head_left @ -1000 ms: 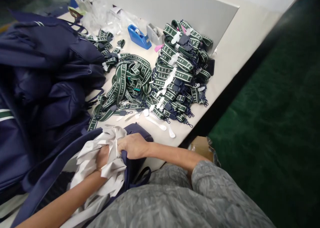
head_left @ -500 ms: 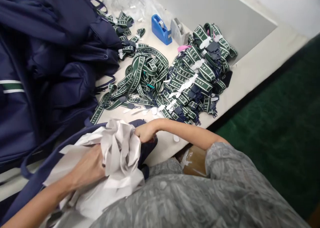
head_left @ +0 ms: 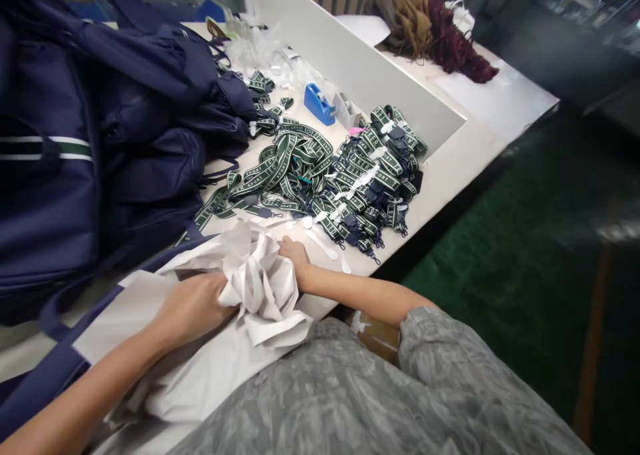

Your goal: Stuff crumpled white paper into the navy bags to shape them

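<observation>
Crumpled white paper (head_left: 267,278) lies bunched at the near table edge, over a navy bag (head_left: 55,385) that shows partly beneath it. My left hand (head_left: 193,308) is closed on the paper from the left, its fingertips hidden in the folds. On the far right side of the bunch, my right hand (head_left: 295,255) grips the paper, with its fingers partly covered. Just beyond my hands sit a loose tangle of green-and-white lettered straps (head_left: 285,165) and a pile of folded, white-banded straps (head_left: 370,182) with dark clips.
Several navy bags (head_left: 150,135) heap up on the left. A blue tape dispenser (head_left: 319,104) and a grey tape dispenser (head_left: 345,110) stand by a grey divider board (head_left: 360,68). Clear plastic (head_left: 280,55) lies behind. Brown and maroon items (head_left: 435,32) rest beyond the board.
The paper is bunched tighter and lies slightly further right. My left hand has moved right with it. My right hand has gone from the dark bag edge to the paper's side. The view has tilted up.
</observation>
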The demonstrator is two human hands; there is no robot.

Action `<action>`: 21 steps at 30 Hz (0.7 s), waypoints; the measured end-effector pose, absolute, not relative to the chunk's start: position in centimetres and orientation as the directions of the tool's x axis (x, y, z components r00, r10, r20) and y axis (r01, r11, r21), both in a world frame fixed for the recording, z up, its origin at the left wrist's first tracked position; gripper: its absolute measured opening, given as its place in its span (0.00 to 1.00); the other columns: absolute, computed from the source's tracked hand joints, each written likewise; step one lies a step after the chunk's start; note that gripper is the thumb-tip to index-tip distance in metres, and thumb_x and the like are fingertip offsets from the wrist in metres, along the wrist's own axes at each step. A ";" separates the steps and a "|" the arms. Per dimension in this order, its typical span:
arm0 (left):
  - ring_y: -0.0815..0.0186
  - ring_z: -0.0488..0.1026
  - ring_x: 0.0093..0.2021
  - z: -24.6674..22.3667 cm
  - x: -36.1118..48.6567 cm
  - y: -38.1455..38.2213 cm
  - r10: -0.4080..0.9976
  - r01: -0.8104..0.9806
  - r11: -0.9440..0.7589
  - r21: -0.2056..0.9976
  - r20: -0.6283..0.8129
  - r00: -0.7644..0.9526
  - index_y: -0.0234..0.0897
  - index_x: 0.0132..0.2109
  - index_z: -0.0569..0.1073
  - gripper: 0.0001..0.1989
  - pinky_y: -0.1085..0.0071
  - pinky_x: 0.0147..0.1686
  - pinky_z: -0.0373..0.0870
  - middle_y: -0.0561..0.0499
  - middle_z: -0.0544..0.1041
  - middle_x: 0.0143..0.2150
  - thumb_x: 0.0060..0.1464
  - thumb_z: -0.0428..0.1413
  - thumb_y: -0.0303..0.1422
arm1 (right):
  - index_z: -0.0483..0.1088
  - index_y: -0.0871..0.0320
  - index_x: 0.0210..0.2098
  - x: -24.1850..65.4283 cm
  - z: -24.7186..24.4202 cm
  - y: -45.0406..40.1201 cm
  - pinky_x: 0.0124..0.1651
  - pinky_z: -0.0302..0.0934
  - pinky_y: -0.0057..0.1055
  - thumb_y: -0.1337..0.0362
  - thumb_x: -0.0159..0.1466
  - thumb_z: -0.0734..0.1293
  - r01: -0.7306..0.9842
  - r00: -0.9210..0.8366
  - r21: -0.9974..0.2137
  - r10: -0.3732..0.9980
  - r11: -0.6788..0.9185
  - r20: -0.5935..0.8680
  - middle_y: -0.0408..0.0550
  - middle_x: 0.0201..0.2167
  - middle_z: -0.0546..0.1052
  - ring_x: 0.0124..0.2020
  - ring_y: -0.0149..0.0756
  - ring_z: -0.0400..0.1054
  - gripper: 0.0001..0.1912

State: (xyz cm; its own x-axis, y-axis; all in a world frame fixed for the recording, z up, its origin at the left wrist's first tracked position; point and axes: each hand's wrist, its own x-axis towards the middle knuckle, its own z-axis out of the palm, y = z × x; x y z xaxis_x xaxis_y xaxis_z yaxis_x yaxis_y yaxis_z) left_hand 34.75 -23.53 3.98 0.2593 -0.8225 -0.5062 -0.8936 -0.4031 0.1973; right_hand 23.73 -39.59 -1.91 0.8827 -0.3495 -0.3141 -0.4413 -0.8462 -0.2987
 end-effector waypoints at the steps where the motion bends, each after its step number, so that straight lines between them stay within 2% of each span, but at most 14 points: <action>1: 0.45 0.76 0.51 4.0 34.7 -23.1 -0.841 -0.892 -0.400 0.211 -0.471 0.266 0.39 0.37 0.74 0.13 0.60 0.44 0.68 0.40 0.80 0.49 0.52 0.47 0.38 | 0.72 0.63 0.50 24.0 -1.9 -39.4 0.39 0.69 0.34 0.70 0.69 0.59 -0.483 0.863 -0.281 -0.396 -0.829 -0.314 0.58 0.46 0.78 0.50 0.46 0.70 0.14; 3: 0.45 0.76 0.51 4.2 34.6 -22.3 -0.869 -0.894 -0.388 0.226 -0.413 0.272 0.38 0.37 0.73 0.12 0.61 0.43 0.68 0.40 0.80 0.48 0.52 0.48 0.37 | 0.71 0.63 0.54 24.6 -1.9 -39.2 0.37 0.68 0.33 0.69 0.70 0.58 -0.541 0.830 -0.260 -0.459 -0.800 -0.316 0.57 0.44 0.78 0.45 0.44 0.71 0.16; 6: 0.46 0.76 0.50 4.6 34.5 -21.5 -0.881 -0.898 -0.388 0.210 -0.371 0.294 0.38 0.38 0.73 0.11 0.63 0.40 0.67 0.39 0.80 0.48 0.53 0.48 0.36 | 0.69 0.64 0.55 25.7 -2.0 -39.0 0.36 0.67 0.31 0.69 0.71 0.56 -0.511 0.852 -0.245 -0.448 -0.824 -0.272 0.55 0.41 0.78 0.41 0.42 0.72 0.17; 8: 0.46 0.77 0.50 4.8 34.4 -21.1 -0.880 -0.899 -0.398 0.183 -0.353 0.317 0.37 0.37 0.72 0.11 0.63 0.40 0.66 0.39 0.80 0.48 0.53 0.47 0.35 | 0.69 0.63 0.56 26.4 -1.9 -39.0 0.39 0.66 0.31 0.68 0.71 0.56 -0.469 0.879 -0.238 -0.424 -0.850 -0.219 0.55 0.42 0.77 0.42 0.42 0.71 0.18; 11: 0.46 0.76 0.50 4.7 34.5 -20.6 -0.876 -0.900 -0.415 0.137 -0.327 0.355 0.37 0.36 0.71 0.11 0.63 0.41 0.67 0.39 0.80 0.46 0.54 0.46 0.36 | 0.68 0.62 0.55 27.4 -1.9 -39.5 0.44 0.65 0.34 0.68 0.72 0.53 -0.417 0.909 -0.233 -0.401 -0.878 -0.116 0.57 0.48 0.75 0.48 0.45 0.69 0.18; 13: 0.46 0.77 0.49 4.5 34.6 -20.2 -0.862 -0.891 -0.443 0.099 -0.322 0.392 0.38 0.36 0.70 0.12 0.63 0.41 0.67 0.39 0.80 0.44 0.54 0.46 0.37 | 0.69 0.62 0.53 27.7 -2.0 -40.3 0.44 0.64 0.36 0.67 0.73 0.51 -0.340 0.940 -0.216 -0.338 -0.915 -0.045 0.59 0.50 0.73 0.49 0.46 0.68 0.19; 16: 0.45 0.77 0.49 4.3 34.5 -20.1 -0.834 -0.879 -0.474 0.045 -0.342 0.432 0.38 0.35 0.70 0.12 0.63 0.40 0.69 0.37 0.80 0.44 0.53 0.45 0.38 | 0.68 0.63 0.53 27.4 -2.8 -41.7 0.40 0.64 0.33 0.65 0.73 0.53 -0.152 0.987 -0.202 -0.158 -0.967 0.013 0.59 0.48 0.74 0.45 0.42 0.70 0.17; 18: 0.44 0.77 0.49 4.5 34.1 -20.5 -0.820 -0.881 -0.471 0.034 -0.385 0.424 0.38 0.35 0.71 0.12 0.62 0.41 0.69 0.37 0.80 0.44 0.53 0.45 0.37 | 0.66 0.63 0.59 27.0 -3.7 -42.3 0.40 0.63 0.32 0.64 0.73 0.54 -0.069 0.996 -0.242 -0.082 -0.968 0.042 0.58 0.48 0.75 0.44 0.40 0.72 0.19; 21: 0.43 0.77 0.49 4.7 33.2 -21.7 -0.782 -0.876 -0.479 0.058 -0.482 0.396 0.38 0.36 0.73 0.13 0.61 0.40 0.69 0.37 0.81 0.44 0.52 0.46 0.36 | 0.63 0.61 0.64 27.0 -5.3 -42.6 0.43 0.62 0.30 0.60 0.73 0.56 -0.145 0.983 -0.383 -0.176 -0.912 0.046 0.56 0.48 0.78 0.47 0.40 0.73 0.22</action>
